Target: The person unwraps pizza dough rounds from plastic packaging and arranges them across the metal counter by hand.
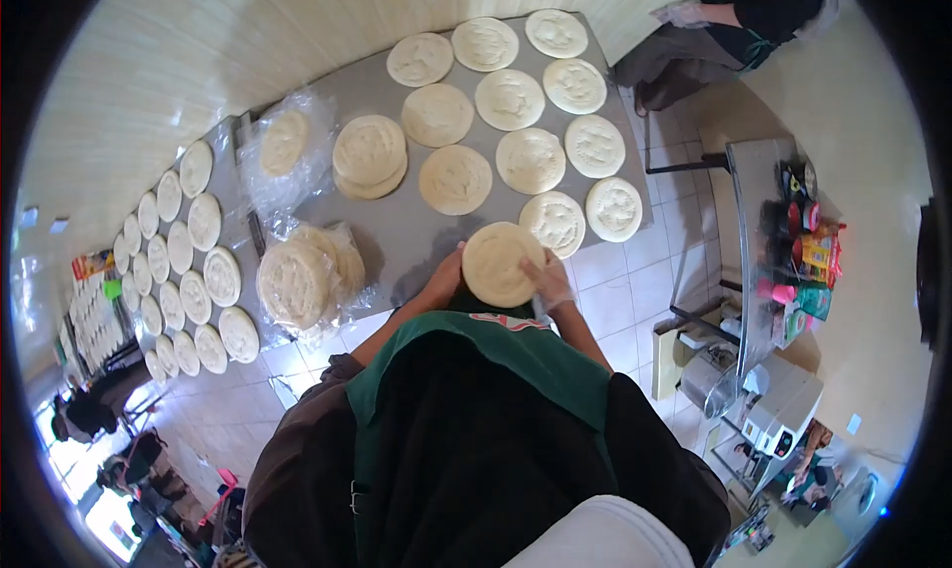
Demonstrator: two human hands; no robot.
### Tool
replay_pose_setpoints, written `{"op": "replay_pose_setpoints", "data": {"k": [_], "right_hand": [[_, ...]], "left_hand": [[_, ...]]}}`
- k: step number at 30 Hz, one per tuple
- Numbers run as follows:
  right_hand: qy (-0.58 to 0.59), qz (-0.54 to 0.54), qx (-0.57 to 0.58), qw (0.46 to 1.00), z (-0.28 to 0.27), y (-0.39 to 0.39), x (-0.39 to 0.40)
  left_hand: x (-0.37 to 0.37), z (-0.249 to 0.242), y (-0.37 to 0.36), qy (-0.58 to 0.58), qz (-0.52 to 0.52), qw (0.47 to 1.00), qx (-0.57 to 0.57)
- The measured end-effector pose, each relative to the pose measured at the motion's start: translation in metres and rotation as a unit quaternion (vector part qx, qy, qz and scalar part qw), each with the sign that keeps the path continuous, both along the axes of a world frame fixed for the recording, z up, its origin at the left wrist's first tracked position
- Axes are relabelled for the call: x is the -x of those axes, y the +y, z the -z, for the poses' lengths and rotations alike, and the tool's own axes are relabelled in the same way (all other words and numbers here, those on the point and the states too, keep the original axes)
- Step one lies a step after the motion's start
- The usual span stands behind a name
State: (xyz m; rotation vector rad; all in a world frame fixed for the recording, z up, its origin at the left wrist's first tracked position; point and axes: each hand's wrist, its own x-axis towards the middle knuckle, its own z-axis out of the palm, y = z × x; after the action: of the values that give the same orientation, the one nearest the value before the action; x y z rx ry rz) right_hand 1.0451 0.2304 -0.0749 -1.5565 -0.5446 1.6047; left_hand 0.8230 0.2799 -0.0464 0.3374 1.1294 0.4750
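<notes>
A pale round pizza crust (494, 263) is held up in front of my green apron, at the near edge of the grey table (382, 226). My left hand (443, 280) grips its left edge, the fingers partly hidden beneath it. On the right edge closes my right hand (551, 282), in a clear plastic glove, its fingers lying over the top. Just beyond, another crust (552, 223) lies at the table edge. Several more crusts are spread over the table, with a small stack of crusts (370, 149) at their left. Farther left, a taller crust stack (296, 282) sits in clear plastic.
A clear plastic bag (288, 186) with a crust lies at the back left. Several crusts cover the left table (171, 260). Another person (739, 22) stands at the far right corner. A side table (759, 211) carries packets, near a white machine (783, 399).
</notes>
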Motion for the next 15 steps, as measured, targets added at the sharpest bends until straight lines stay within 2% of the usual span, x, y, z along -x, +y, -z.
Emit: {"op": "replay_pose_setpoints", "data": {"k": [1, 2, 3, 4, 5, 7, 8, 10, 12, 13, 15], "right_hand": [[-0.114, -0.069, 0.018, 0.991, 0.010, 0.009, 0.010], [-0.243, -0.090, -0.035, 0.965, 0.018, 0.017, 0.019], [-0.365, -0.107, -0.089, 0.921, 0.031, 0.022, 0.028], [-0.479, -0.121, -0.145, 0.857, 0.043, 0.026, 0.034], [-0.414, -0.070, -0.178, 0.890, 0.052, 0.030, 0.035], [-0.294, -0.065, -0.126, 0.945, 0.039, 0.040, 0.029], [-0.233, -0.063, -0.098, 0.966, 0.027, 0.048, 0.026], [-0.184, -0.020, -0.052, 0.981, -0.030, 0.072, 0.034], [-0.095, 0.052, 0.009, 0.994, -0.055, 0.111, 0.046], [-0.060, 0.057, -0.024, 0.996, -0.050, 0.132, 0.053], [0.013, 0.066, -0.090, 0.994, -0.031, 0.191, 0.076]], "left_hand": [[0.004, 0.000, 0.001, 0.028, -0.019, 0.999, 0.022], [0.012, 0.025, -0.002, 0.060, -0.031, 0.998, -0.016], [0.024, 0.072, -0.008, 0.093, -0.044, 0.993, -0.053], [0.032, 0.098, -0.011, 0.126, -0.056, 0.986, -0.090], [0.035, 0.092, -0.008, 0.149, -0.052, 0.977, -0.142], [0.040, 0.075, -0.008, 0.197, -0.039, 0.950, -0.239], [0.040, 0.071, -0.008, 0.310, -0.029, 0.906, -0.287], [0.042, 0.073, -0.008, 0.521, -0.009, 0.773, -0.362], [0.054, 0.071, 0.010, 0.487, -0.070, 0.807, -0.326], [0.059, 0.068, 0.020, 0.468, -0.100, 0.823, -0.307], [0.070, 0.059, 0.046, 0.510, -0.139, 0.781, -0.331]]}}
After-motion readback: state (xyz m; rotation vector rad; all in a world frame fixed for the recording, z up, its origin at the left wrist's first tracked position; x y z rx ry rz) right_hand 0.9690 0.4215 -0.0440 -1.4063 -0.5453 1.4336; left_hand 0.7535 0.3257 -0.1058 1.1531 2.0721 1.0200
